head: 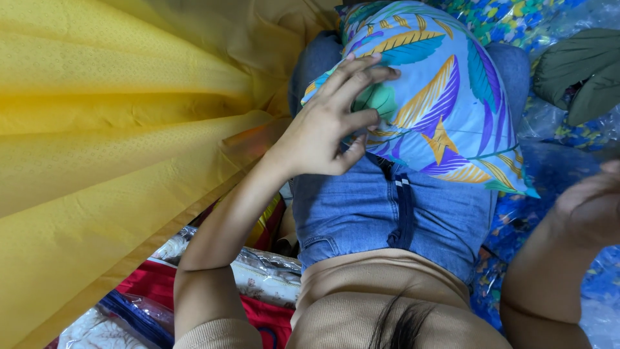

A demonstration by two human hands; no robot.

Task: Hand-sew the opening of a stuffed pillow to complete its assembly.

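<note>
A light blue pillow [433,97] printed with purple, yellow and teal leaves lies on my lap, over my denim shorts [381,213]. My left hand [332,123] rests against the pillow's near left edge, fingers spread over the cloth and thumb curled by the edge. My right hand [591,200] is at the right border of the view, blurred and partly cut off, away from the pillow; whether it holds anything cannot be seen.
A large yellow fabric [110,142] fills the left side. Folded cloths in plastic wrap [258,271], red and white, lie at the lower left. A blue floral sheet under plastic [549,174] lies on the right, with a dark green cloth [581,71] at the upper right.
</note>
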